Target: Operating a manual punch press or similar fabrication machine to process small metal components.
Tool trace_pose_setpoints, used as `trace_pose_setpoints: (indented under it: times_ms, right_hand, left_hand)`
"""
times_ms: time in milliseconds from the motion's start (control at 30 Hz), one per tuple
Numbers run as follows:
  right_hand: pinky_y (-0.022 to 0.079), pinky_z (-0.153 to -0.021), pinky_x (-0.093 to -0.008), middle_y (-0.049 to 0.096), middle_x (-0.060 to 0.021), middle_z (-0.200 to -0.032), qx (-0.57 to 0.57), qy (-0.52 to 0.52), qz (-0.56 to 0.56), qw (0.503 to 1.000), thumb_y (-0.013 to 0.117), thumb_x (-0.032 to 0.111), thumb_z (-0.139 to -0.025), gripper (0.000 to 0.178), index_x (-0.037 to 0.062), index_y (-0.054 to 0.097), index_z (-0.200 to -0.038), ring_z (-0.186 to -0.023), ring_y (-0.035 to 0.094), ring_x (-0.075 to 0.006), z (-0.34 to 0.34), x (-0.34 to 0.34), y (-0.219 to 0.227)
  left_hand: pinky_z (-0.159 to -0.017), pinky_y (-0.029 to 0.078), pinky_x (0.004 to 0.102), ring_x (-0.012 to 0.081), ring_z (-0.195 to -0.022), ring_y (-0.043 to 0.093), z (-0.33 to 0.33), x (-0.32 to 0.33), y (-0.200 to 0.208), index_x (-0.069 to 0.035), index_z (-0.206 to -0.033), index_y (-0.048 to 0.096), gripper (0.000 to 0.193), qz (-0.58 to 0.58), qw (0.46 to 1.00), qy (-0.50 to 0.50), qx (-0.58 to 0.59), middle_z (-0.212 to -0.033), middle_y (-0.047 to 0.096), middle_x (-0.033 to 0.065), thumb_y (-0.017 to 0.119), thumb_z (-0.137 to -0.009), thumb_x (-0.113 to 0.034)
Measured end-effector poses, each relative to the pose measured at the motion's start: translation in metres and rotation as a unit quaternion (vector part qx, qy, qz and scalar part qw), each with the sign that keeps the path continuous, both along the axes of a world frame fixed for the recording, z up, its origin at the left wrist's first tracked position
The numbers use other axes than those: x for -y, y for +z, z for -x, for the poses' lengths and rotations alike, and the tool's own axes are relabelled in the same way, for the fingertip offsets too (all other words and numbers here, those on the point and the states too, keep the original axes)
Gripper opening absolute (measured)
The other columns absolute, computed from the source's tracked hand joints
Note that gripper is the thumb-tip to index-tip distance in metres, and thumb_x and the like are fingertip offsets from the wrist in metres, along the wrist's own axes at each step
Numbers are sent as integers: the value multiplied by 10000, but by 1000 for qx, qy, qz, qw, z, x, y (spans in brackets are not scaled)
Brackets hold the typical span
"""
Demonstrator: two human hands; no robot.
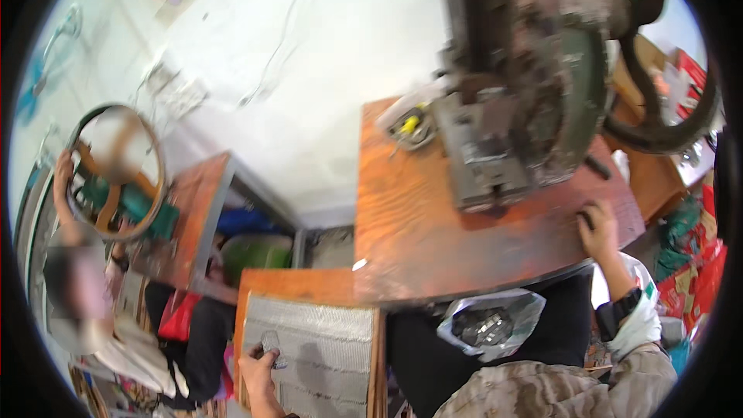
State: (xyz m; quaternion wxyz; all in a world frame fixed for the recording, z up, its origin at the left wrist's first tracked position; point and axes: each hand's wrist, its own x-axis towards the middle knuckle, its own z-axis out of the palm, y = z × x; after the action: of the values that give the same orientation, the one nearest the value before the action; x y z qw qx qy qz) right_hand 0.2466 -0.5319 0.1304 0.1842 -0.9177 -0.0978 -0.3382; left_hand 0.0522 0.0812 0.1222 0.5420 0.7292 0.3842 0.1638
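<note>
At the lower left, my left hand pinches a small, flat, silvery metal piece between thumb and fingers. It is over a board covered with close rows of thin silvery strips, on a wooden stand. My right hand rests at the right part of the wooden bench, fingers curled around something small and dark that I cannot make out. On my lap, an open plastic bag holds a heap of small shiny metal pieces.
A heavy hand press with a large curved handwheel stands on the bench. Beside it sits a small container with something yellow inside. At left, another person's hand grips a wheel. Red bags lie at right.
</note>
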Motion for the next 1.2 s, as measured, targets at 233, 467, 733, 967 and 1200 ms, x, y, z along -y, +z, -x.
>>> trace_pose_setpoints:
  times_ms: [233,467,733,967,1200]
  right_hand:
    - [465,-719,-394,580,-141,-860,-3,28,-15,999,638,25,-687,115,6,607,-797,-812,540,-329,11,7,14]
    - [471,-723,-383,581,-130,-873,-2,52,-42,998,656,46,-676,136,18,620,-804,-818,541,-315,8,12,20]
    - [465,-752,-381,580,-118,-893,-12,58,-53,997,658,59,-680,142,27,617,-812,-853,537,-306,6,18,20]
    - [470,-744,-388,582,-120,-904,23,112,-148,982,688,89,-697,174,30,626,-848,-854,546,-313,1,2,27]
    - [463,-722,-405,575,-135,-891,70,210,-156,963,740,216,-678,290,27,608,-854,-835,549,-338,-81,-92,78]
  left_hand:
    - [-618,492,284,153,-674,618,-218,209,120,128,-968,617,410,-97,931,-346,72,-791,664,148,697,-648,-116]
    - [-668,505,359,273,-699,658,-305,330,148,50,-859,669,385,-249,889,-361,131,-747,665,190,729,-601,-229]
    - [-724,484,352,269,-773,649,-308,357,142,40,-945,638,313,-191,870,-424,163,-835,665,188,691,-709,-159]
    - [-791,448,293,172,-862,598,-314,324,114,58,-1088,566,271,-124,867,-440,199,-945,660,102,506,-848,-52]
    - [-855,431,271,163,-959,576,-327,323,85,34,-1135,552,276,-9,867,-427,258,-1057,629,108,508,-868,-23]
